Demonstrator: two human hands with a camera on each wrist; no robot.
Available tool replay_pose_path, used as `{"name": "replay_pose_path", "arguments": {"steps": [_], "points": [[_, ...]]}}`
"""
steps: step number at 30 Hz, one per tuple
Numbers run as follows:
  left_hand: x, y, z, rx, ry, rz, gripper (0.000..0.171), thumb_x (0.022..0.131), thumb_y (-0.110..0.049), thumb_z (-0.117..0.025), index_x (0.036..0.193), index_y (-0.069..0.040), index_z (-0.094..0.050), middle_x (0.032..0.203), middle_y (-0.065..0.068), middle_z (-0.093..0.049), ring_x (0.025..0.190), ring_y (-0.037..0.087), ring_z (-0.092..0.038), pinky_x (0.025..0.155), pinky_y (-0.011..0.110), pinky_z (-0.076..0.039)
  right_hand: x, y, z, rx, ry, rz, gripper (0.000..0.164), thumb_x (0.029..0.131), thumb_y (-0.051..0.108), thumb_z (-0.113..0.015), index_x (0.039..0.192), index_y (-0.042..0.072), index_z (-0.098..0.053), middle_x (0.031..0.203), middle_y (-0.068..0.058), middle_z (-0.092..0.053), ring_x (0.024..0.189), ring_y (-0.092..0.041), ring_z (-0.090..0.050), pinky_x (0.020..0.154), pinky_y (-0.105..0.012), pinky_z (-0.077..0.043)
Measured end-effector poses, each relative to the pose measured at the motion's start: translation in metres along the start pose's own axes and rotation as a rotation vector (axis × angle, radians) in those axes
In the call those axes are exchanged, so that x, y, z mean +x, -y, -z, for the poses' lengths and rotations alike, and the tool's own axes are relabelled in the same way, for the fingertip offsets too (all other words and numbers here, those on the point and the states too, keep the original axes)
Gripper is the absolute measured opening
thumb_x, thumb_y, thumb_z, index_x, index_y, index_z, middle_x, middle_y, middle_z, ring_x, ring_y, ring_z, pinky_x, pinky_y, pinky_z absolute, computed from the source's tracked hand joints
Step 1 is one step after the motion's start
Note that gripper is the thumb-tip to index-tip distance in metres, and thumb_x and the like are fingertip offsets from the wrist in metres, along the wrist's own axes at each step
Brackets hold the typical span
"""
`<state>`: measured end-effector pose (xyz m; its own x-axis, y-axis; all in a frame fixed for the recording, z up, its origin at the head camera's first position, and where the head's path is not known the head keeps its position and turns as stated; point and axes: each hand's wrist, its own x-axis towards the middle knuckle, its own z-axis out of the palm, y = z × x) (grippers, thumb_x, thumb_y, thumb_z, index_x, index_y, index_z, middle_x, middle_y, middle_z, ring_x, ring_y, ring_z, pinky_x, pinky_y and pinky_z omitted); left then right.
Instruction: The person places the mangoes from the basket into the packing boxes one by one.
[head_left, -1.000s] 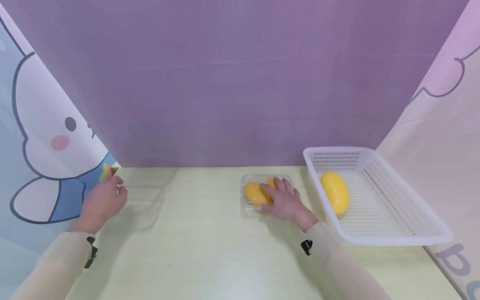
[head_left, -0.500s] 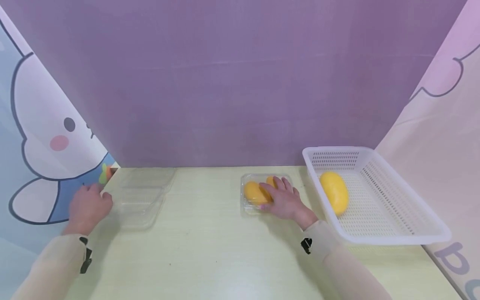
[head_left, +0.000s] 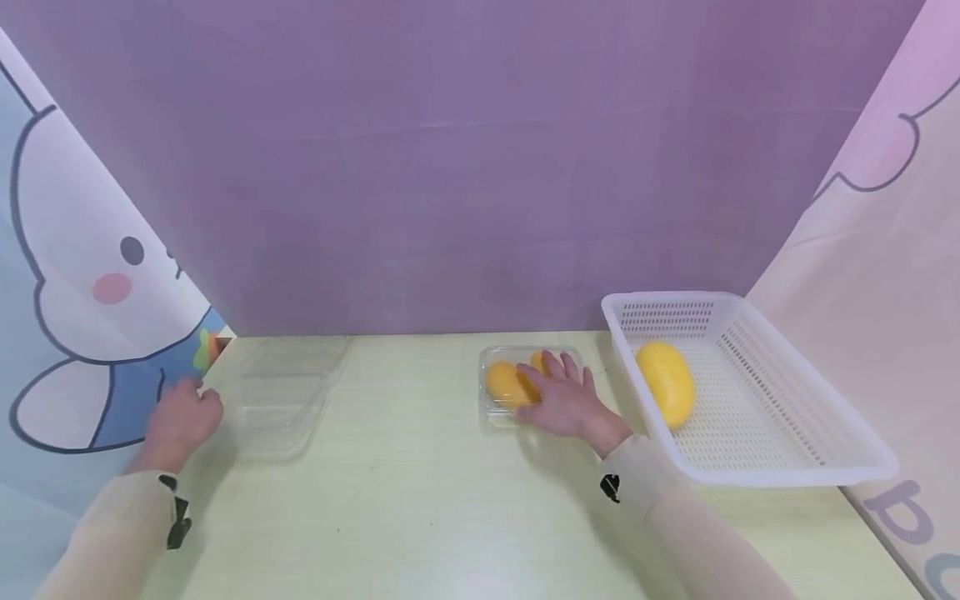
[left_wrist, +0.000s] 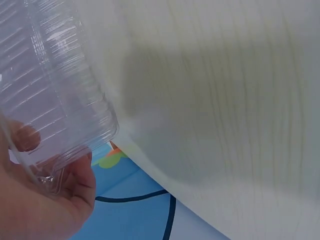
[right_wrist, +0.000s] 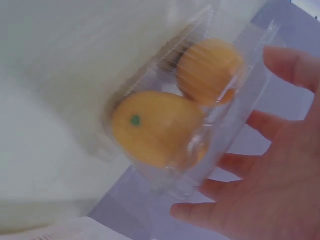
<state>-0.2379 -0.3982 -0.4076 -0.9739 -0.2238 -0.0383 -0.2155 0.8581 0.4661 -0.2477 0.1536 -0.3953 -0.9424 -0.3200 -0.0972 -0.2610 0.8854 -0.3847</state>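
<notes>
My left hand (head_left: 182, 423) is at the table's left edge, thumb and fingers pinching a corner of an open clear plastic clamshell box (left_wrist: 60, 90). In the head view that box (head_left: 273, 417) is faint against the tabletop. Farther right, my right hand (head_left: 567, 406) lies over the near right side of a second clear plastic box (head_left: 491, 414). Its fingers (right_wrist: 240, 165) are spread and nearly straight along the box wall. Inside are yellow-orange fruits; the right wrist view shows a larger one with a green spot (right_wrist: 160, 129) and a rounder one (right_wrist: 210, 70).
A white perforated basket (head_left: 780, 479) stands at the right, with one long yellow mango-like fruit (head_left: 665, 383) at its left side. A purple panel (head_left: 480, 183) closes off the back of the pale wooden table (head_left: 420, 517). Cartoon-printed cloth (head_left: 67, 408) hangs at the left.
My left hand has moved left and toward me, from the box's far left side to the table edge. My right hand stays on the fruit box.
</notes>
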Motion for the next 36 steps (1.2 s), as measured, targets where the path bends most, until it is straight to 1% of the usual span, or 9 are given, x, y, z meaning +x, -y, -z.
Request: {"name": "replay_pose_path", "arguments": {"steps": [3, 5, 9, 12, 17, 22, 28, 33, 36], "points": [[0.0, -0.003, -0.001, -0.005, 0.015, 0.011, 0.06, 0.101, -0.018, -0.025, 0.139, 0.029, -0.025, 0.137, 0.05, -0.029, 0.125, 0.067, -0.03, 0.1, 0.074, -0.031, -0.002, 0.004, 0.004, -0.026, 0.016, -0.006, 0.072, 0.097, 0.04, -0.059, 0.161, 0.021, -0.031, 0.168, -0.021, -0.01, 0.152, -0.048, 0.002, 0.116, -0.071, 0.003], [0.0, -0.005, -0.003, 0.002, 0.012, 0.012, 0.058, 0.1, -0.016, -0.025, 0.138, 0.029, -0.028, 0.136, 0.05, -0.03, 0.124, 0.067, -0.032, 0.1, 0.073, -0.032, -0.003, 0.006, 0.006, -0.042, 0.02, -0.009, 0.071, 0.098, 0.039, -0.058, 0.161, 0.02, -0.031, 0.167, -0.022, -0.01, 0.152, -0.048, 0.001, 0.116, -0.071, 0.001], [0.001, -0.006, -0.008, 0.022, -0.023, -0.015, 0.053, 0.097, -0.011, -0.027, 0.132, 0.029, -0.035, 0.133, 0.05, -0.036, 0.121, 0.066, -0.037, 0.099, 0.072, -0.035, -0.005, 0.008, 0.012, -0.076, 0.026, -0.01, 0.072, 0.098, 0.037, -0.059, 0.161, 0.017, -0.03, 0.166, -0.024, -0.013, 0.152, -0.049, -0.005, 0.117, -0.07, -0.005], [0.0, -0.005, -0.01, 0.035, -0.032, -0.043, 0.052, 0.094, -0.009, -0.032, 0.128, 0.029, -0.039, 0.13, 0.049, -0.041, 0.117, 0.065, -0.041, 0.096, 0.072, -0.038, -0.007, 0.01, 0.017, -0.101, 0.034, -0.006, 0.072, 0.098, 0.037, -0.059, 0.161, 0.015, -0.03, 0.165, -0.025, -0.015, 0.151, -0.049, -0.009, 0.118, -0.069, -0.008], [-0.002, -0.006, -0.01, 0.054, -0.004, -0.023, 0.053, 0.089, -0.009, -0.04, 0.127, 0.028, -0.041, 0.126, 0.047, -0.046, 0.109, 0.06, -0.048, 0.089, 0.068, -0.043, -0.01, 0.012, 0.027, -0.152, 0.032, 0.009, 0.072, 0.099, 0.037, -0.059, 0.16, 0.013, -0.031, 0.164, -0.026, -0.019, 0.15, -0.049, -0.016, 0.118, -0.068, -0.014], [-0.003, -0.007, -0.01, 0.05, 0.028, 0.016, 0.054, 0.09, -0.01, -0.041, 0.13, 0.026, -0.04, 0.127, 0.046, -0.045, 0.109, 0.058, -0.047, 0.088, 0.065, -0.044, -0.011, 0.012, 0.04, -0.183, 0.03, 0.019, 0.07, 0.097, 0.035, -0.058, 0.158, 0.009, -0.034, 0.161, -0.029, -0.023, 0.148, -0.051, -0.02, 0.116, -0.068, -0.019], [-0.007, -0.008, -0.011, 0.021, 0.006, 0.012, 0.051, 0.088, -0.011, -0.041, 0.125, 0.024, -0.045, 0.12, 0.043, -0.052, 0.1, 0.053, -0.053, 0.08, 0.059, -0.048, -0.012, 0.007, 0.054, -0.198, 0.046, 0.029, 0.069, 0.098, 0.033, -0.057, 0.158, 0.007, -0.033, 0.16, -0.03, -0.024, 0.147, -0.051, -0.022, 0.117, -0.065, -0.021], [-0.006, -0.01, -0.012, -0.036, 0.046, 0.052, 0.048, 0.092, -0.013, -0.042, 0.125, 0.022, -0.043, 0.116, 0.041, -0.053, 0.096, 0.049, -0.055, 0.077, 0.055, -0.049, -0.012, 0.0, 0.064, -0.234, 0.025, 0.023, 0.069, 0.099, 0.034, -0.058, 0.157, 0.006, -0.034, 0.16, -0.03, -0.025, 0.145, -0.053, -0.025, 0.116, -0.064, -0.025], [-0.006, -0.011, -0.011, -0.05, 0.071, 0.065, 0.048, 0.095, -0.017, -0.042, 0.125, 0.021, -0.043, 0.115, 0.04, -0.053, 0.097, 0.048, -0.054, 0.077, 0.054, -0.048, -0.013, -0.004, 0.07, -0.239, 0.012, 0.021, 0.069, 0.099, 0.034, -0.059, 0.157, 0.006, -0.034, 0.159, -0.03, -0.027, 0.145, -0.053, -0.026, 0.115, -0.065, -0.025]]}}
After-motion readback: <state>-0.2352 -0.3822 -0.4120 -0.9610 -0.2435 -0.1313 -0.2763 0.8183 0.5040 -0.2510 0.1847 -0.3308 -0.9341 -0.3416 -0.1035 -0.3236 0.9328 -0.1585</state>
